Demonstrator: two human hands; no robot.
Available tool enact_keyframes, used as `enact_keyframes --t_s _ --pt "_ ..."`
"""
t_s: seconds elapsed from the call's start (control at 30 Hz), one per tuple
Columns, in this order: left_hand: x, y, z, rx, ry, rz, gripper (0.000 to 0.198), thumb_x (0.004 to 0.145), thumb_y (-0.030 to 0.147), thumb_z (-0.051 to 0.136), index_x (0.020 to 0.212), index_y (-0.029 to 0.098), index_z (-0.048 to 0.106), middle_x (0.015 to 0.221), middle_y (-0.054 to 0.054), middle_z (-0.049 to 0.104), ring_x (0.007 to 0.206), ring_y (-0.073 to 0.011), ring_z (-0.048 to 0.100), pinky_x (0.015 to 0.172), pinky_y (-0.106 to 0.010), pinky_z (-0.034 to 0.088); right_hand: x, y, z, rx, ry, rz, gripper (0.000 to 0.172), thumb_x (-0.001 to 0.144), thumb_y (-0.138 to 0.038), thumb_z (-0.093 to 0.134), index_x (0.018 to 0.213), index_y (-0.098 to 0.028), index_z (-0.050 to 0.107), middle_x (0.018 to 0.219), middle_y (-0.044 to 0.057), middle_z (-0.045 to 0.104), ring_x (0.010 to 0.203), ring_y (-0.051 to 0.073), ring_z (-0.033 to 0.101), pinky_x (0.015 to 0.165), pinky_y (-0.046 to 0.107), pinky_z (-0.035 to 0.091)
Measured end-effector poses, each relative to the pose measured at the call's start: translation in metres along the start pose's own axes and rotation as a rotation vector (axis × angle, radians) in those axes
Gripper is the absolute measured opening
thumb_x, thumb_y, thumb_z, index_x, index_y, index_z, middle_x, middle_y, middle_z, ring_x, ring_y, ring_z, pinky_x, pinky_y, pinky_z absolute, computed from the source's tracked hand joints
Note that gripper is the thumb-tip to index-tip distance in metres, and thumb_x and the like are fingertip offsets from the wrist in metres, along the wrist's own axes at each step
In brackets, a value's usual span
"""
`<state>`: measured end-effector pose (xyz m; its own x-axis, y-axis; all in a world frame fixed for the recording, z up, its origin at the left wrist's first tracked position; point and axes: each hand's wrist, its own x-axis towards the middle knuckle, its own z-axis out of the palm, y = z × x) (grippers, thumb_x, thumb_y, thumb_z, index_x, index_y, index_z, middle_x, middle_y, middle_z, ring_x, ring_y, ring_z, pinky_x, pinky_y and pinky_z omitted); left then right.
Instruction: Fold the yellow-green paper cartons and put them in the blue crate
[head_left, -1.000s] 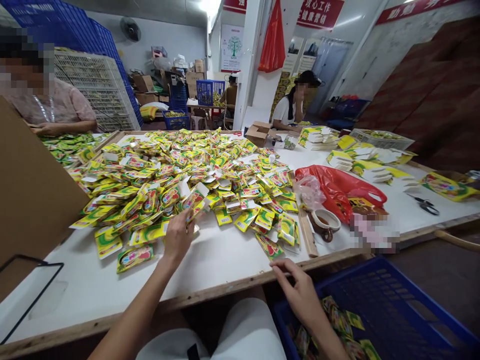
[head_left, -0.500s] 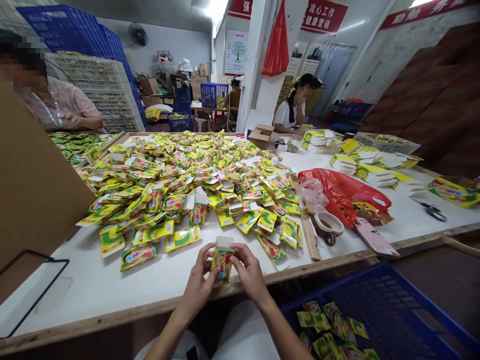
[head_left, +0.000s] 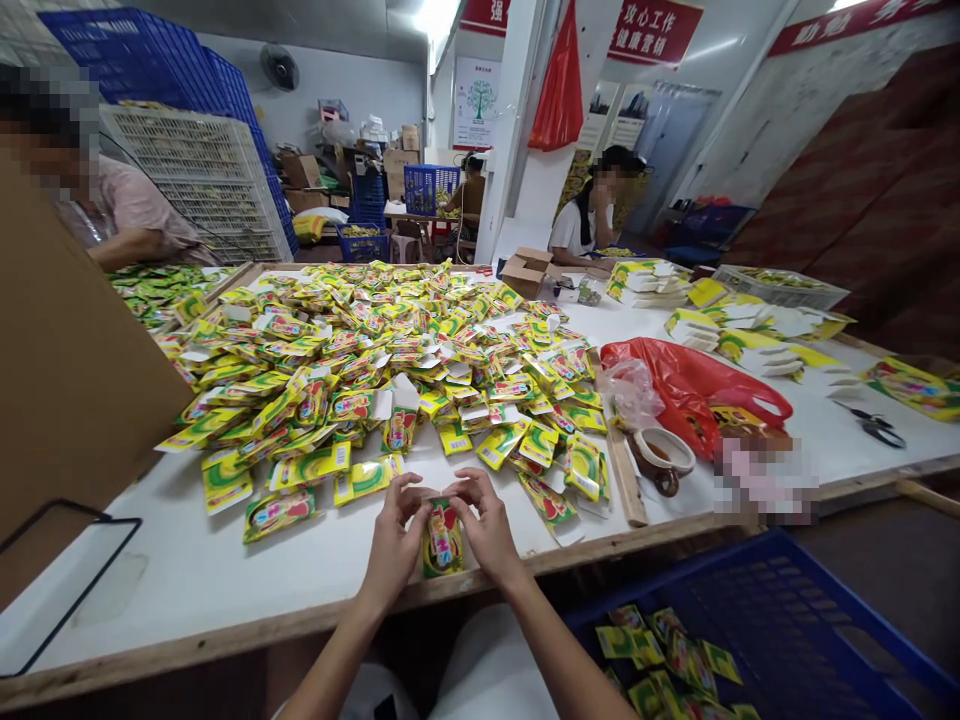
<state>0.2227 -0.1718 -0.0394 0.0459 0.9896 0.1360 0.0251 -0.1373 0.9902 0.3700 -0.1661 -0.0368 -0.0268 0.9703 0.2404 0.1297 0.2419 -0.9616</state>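
Note:
A small yellow and green box [head_left: 442, 540] with colourful lettering stands upright at the table's front edge. My left hand [head_left: 399, 535] grips its upper left side, fingers bent over the top. On the other side my right hand [head_left: 484, 525] holds the upper right corner, thumb on the front face. The fingertips of both hands meet near the box's top flap, which they partly hide. Behind the hands lies a large heap of similar boxes [head_left: 375, 350], several with white flaps sticking up.
A wooden strip [head_left: 626, 478], a red bag [head_left: 664, 385], a mug [head_left: 666, 450] and scissors [head_left: 877, 428] lie right. A blue crate [head_left: 780, 610] with boxes sits below the edge. Cardboard [head_left: 82, 370] stands left. A person [head_left: 139, 215] works beyond it; others sit farther back.
Both hands have closed in over the top of the box, and its raised white flap is now folded down or covered. The person at the left has lowered an arm.

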Motion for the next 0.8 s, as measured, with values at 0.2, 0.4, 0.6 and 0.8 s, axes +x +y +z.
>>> enact_keyframes --t_s 0.2,0.4,0.6,0.8 --pt "-0.003 0.009 0.003 0.136 -0.004 -0.012 0.017 0.083 0.032 0.055 0.084 0.017 0.064 0.085 -0.005 0.068 0.083 -0.0178 0.063 0.078 -0.029 0.049 -0.001 -0.003 -0.002 -0.080 -0.053 -0.055 0.014 0.085 -0.026 0.058 0.080 -0.018 0.068 0.083 0.005 0.067 0.080 0.017 0.061 0.075 0.028 0.048" --pt "0.003 0.010 0.008 0.117 0.068 -0.056 0.018 0.080 0.032 0.058 0.087 0.017 0.064 0.082 -0.003 0.067 0.075 -0.0155 0.060 0.071 -0.026 0.048 0.006 -0.007 0.001 -0.125 -0.007 0.024 0.012 0.083 -0.026 0.059 0.084 -0.017 0.067 0.076 0.003 0.066 0.070 0.015 0.059 0.066 0.026 0.047" --pt "-0.003 0.000 0.005 0.074 0.039 -0.054 0.019 0.082 0.033 0.057 0.086 0.016 0.066 0.086 -0.005 0.068 0.082 -0.0176 0.063 0.076 -0.028 0.049 0.000 -0.001 -0.003 -0.069 -0.055 0.036 0.014 0.083 -0.027 0.059 0.084 -0.017 0.068 0.080 0.004 0.068 0.076 0.016 0.062 0.070 0.027 0.049" --pt "-0.013 -0.002 -0.002 0.232 -0.024 0.100 0.019 0.086 0.030 0.052 0.095 0.020 0.066 0.100 -0.006 0.066 0.097 -0.0191 0.061 0.086 -0.032 0.049 -0.009 0.000 -0.005 -0.006 -0.083 0.035 0.015 0.082 -0.028 0.059 0.088 -0.019 0.070 0.086 0.005 0.071 0.082 0.019 0.065 0.075 0.031 0.052"
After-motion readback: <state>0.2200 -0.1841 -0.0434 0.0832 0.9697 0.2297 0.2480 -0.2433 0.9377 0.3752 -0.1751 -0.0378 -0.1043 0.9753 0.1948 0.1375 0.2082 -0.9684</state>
